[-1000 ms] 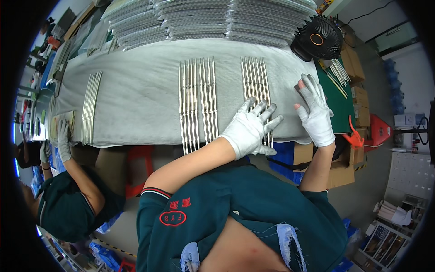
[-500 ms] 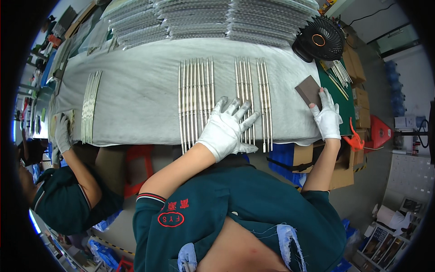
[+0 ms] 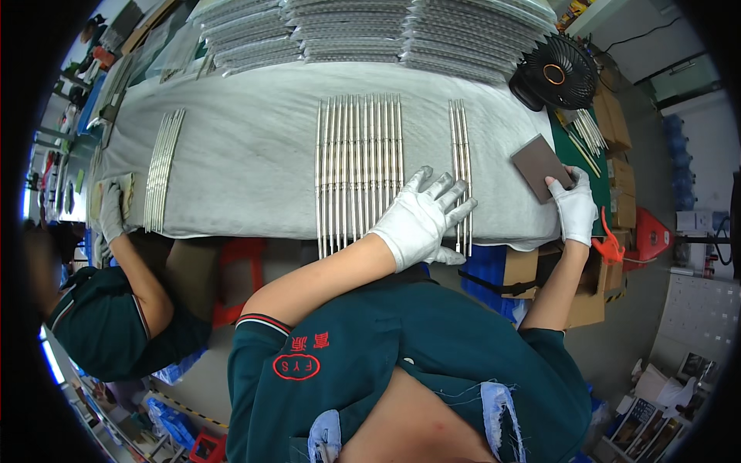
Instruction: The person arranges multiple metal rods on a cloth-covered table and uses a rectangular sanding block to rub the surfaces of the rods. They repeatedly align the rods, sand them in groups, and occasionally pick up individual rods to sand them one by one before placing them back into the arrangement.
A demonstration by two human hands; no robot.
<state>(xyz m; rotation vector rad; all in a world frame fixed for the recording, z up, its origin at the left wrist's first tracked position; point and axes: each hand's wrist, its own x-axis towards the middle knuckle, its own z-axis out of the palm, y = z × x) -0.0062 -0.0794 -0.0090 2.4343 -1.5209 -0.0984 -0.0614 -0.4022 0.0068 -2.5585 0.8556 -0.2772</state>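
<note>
Head view: the left hand (image 3: 423,220), white-gloved, is held wide, with its fingers spread across the lower part of a narrow group of metal rods (image 3: 460,131); whether the rods are pressed by the palm cannot be told. To the left of that hand, a broad row of metal rods (image 3: 359,154) is laid side by side, and the near ends of both sets are extended past the front edge of the grey-covered table (image 3: 247,147). A flat grey-brown rectangular pad (image 3: 539,163) is gripped at its near right corner by the right hand (image 3: 577,207), also gloved, with a bare thumb tip seen against it. Farther left, a slim bundle of rods (image 3: 164,174) is set near a co-worker's gloved hand (image 3: 112,214). Along the far side, clear plastic packaging sheets (image 3: 347,35) are piled in stacks, beside which a black fan (image 3: 556,73) is stood. At the right, more rods (image 3: 590,133) are placed on a green surface (image 3: 575,158), near cardboard boxes (image 3: 620,181).
</note>
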